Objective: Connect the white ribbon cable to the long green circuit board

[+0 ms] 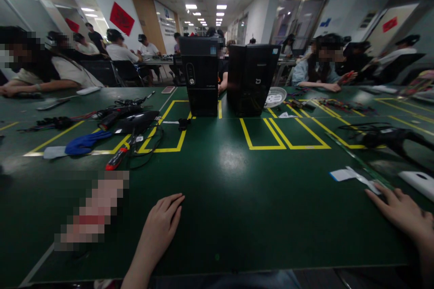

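Note:
My left hand point(164, 219) lies on the green table point(233, 198) near its front edge, fingers loosely stretched and holding nothing. The nearest tool to it is a red-and-black screwdriver point(117, 158), farther up and to the left. Off to the right, my right hand point(403, 212) is spread with its fingers extended. Its fingertips reach the end of a crumpled white strip with a blue edge point(349, 174); whether they press on it I cannot tell. Beside that hand sits a white box-like object point(418, 183), cut off by the frame.
Two black computer towers point(203, 76) point(252, 79) stand upright at the table's far side. A blue glove point(86, 142), dark cables point(61, 123) and a white basket point(275, 97) lie around yellow tape outlines point(267, 148). Black cabling point(389, 135) is at right. People sit across and alongside.

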`<state>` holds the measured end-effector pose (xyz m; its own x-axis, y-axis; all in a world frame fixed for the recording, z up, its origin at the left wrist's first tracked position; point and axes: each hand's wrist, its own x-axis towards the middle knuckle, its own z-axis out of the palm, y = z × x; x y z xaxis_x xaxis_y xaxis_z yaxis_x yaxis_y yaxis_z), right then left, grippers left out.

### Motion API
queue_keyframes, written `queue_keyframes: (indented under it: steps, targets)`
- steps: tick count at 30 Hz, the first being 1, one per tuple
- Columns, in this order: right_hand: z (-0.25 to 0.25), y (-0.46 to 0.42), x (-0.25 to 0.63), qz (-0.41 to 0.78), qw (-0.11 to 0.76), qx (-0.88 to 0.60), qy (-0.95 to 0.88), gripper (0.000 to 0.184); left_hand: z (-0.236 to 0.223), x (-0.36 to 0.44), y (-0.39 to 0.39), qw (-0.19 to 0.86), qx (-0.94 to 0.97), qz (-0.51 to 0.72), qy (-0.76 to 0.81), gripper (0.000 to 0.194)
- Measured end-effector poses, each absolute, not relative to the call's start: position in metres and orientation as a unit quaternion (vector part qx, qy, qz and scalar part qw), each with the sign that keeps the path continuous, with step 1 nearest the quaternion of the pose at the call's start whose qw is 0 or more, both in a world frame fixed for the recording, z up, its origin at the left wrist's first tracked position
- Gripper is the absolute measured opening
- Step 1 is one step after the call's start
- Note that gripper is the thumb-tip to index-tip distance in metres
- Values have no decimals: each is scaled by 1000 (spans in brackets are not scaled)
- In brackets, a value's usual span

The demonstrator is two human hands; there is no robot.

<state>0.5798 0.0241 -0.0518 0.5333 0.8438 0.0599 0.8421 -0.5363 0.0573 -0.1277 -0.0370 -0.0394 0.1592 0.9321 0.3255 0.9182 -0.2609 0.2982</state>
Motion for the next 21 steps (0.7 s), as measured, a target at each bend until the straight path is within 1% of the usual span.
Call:
queue_keyframes:
  steps: [3, 7, 10, 13, 16, 19, 21]
  targets:
    - [-47, 25, 574, -10, -8, 890, 456, 82, -38, -127, -37, 14, 762, 224, 607, 35]
    - [-43, 23, 568, -23, -41, 890, 454, 83, -37, -126, -37, 13, 762, 222, 609, 35]
    - [-39, 21, 561, -11, -58, 890, 451, 85, -36, -126, -36, 13, 763, 221, 608, 35]
    - [-34, 18, 553, 52, -73, 874, 478, 86, -35, -125, -36, 10, 762, 225, 607, 35]
    - [-33, 15, 551, 107, -60, 836, 535, 78, -35, -125, -36, 4, 763, 231, 604, 35]
    - [-36, 14, 556, 97, -32, 818, 566, 64, -34, -124, -37, 4, 762, 234, 603, 35]
    - [-39, 14, 558, 80, -39, 808, 583, 58, -34, -124, -37, 6, 760, 235, 606, 34]
